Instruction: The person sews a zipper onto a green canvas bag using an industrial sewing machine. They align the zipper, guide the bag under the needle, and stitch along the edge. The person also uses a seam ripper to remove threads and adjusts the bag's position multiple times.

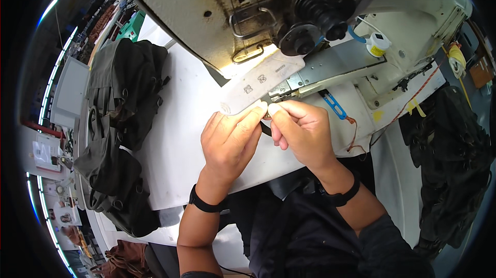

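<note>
In front of the sewing machine's needle area, my left hand (231, 137) and my right hand (306, 130) meet, thumbs and forefingers pinched together. Between the fingertips shows a small brass-coloured metal piece (267, 116), mostly hidden. A short dark strap (266, 129) curves out below it, close to both hands. I cannot make out how the strap and metal piece join. Just beyond my fingers lies the metal sewing bed (330, 66). A long pale plastic guard (261, 84) slants over the spot, above the left hand.
The sewing machine head (206, 19) looms above. Dark green bags (121, 123) are piled at the table's left edge, and more dark bags (452, 169) hang or lie at the right. A blue slotted tool (335, 105) lies right of my hands on the white tabletop (181, 169).
</note>
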Demonstrator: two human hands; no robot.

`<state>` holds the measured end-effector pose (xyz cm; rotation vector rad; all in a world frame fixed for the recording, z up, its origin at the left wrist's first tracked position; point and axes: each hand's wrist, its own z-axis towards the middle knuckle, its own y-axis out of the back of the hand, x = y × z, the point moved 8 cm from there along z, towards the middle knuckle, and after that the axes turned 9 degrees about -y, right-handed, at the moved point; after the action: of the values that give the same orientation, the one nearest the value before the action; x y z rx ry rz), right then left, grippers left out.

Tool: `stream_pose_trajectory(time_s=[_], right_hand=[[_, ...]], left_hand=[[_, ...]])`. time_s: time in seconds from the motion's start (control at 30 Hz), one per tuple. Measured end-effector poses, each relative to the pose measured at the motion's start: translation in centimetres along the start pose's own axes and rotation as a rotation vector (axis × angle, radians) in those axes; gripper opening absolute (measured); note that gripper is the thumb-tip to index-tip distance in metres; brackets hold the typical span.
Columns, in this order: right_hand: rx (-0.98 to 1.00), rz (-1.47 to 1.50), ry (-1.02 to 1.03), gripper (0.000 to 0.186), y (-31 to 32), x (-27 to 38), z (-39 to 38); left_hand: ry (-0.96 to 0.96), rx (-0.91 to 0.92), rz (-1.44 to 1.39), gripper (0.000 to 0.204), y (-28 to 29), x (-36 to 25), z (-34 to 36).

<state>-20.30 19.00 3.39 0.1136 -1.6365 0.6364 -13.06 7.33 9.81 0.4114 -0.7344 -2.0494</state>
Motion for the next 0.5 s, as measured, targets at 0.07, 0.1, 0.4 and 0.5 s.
stream_pose_trajectory(time_s=[0.07, 0.1, 0.4, 0.5], right_hand=[[0.011, 0.0, 0.002, 0.022, -0.2, 0.0, 0.1], [0.018, 0.004, 0.002, 0.022, -0.3, 0.2, 0.2], [0.009, 0.024, -0.003, 0.022, -0.2, 0.6, 1.0], [-0.007, 0.027, -0.017, 0.023, -0.3, 0.7, 1.1]], left_hand=[[-0.002, -0.031, -0.019, 0.037, 0.1, 0.4, -0.4], [-0.003, -0.047, -0.028, 0.039, 0.2, 0.5, -0.5], [0.156, -0.065, -0.135, 0.03, 0.0, 1.4, 0.0], [0.189, -0.066, -0.152, 0.03, 0.0, 1.6, -0.3]])
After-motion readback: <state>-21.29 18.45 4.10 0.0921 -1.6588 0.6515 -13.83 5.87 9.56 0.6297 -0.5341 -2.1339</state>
